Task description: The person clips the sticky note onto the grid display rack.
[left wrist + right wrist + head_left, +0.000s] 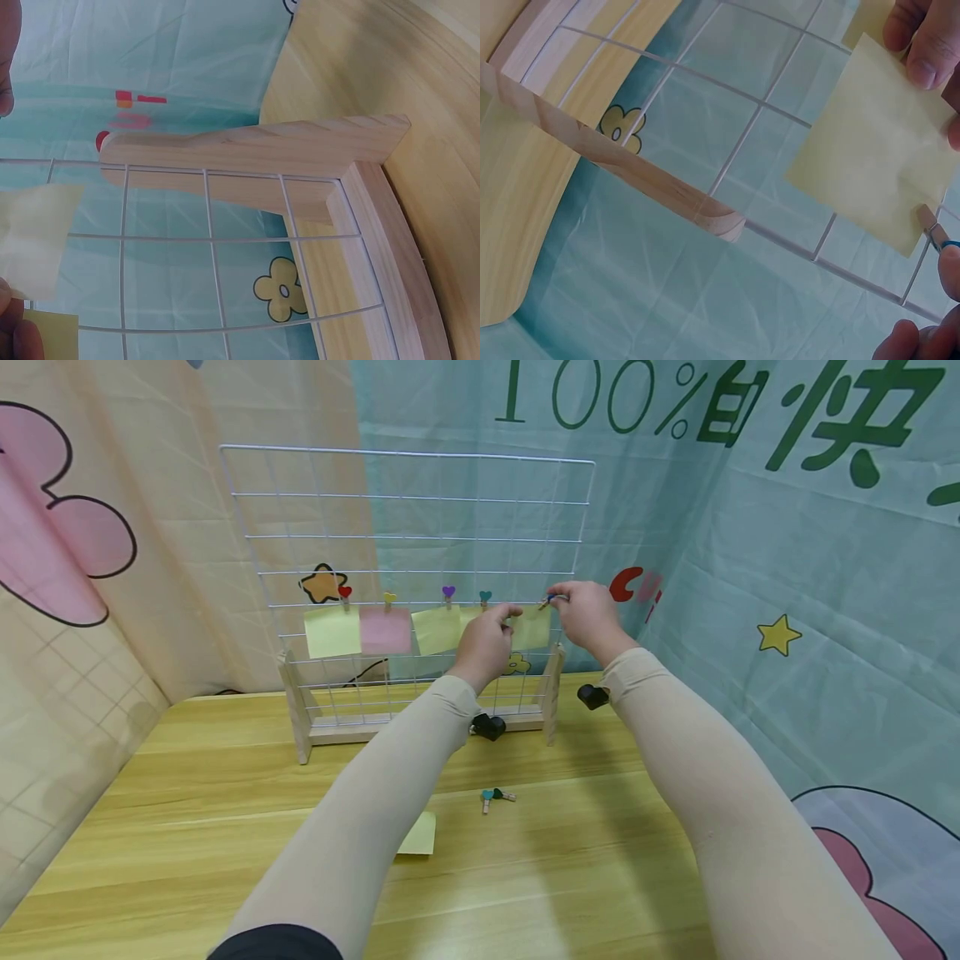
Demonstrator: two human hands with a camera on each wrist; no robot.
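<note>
A pale yellow sticky note [532, 628] lies against the wire grid at its right side. My left hand [486, 643] pinches the note's left edge; its fingertips [922, 64] show in the right wrist view. At the note's upper right corner my right hand [588, 614] pinches a small wooden clothespin [928, 217] with a blue part. That clothespin's tip overlaps the note's corner. Further left, yellow notes and a pink note [386, 631] hang in a row under heart-topped clothespins, among them a red one [345, 592] and a purple one [448, 592]. My left hand partly covers one yellow note.
The white wire grid [405, 537] stands in a wooden base [427, 732] on the wooden table [225, 793]. Two loose clothespins [487, 800] lie in front of it. A yellow note [422, 835] is partly behind my left forearm. Printed cloth [847, 610] hangs behind.
</note>
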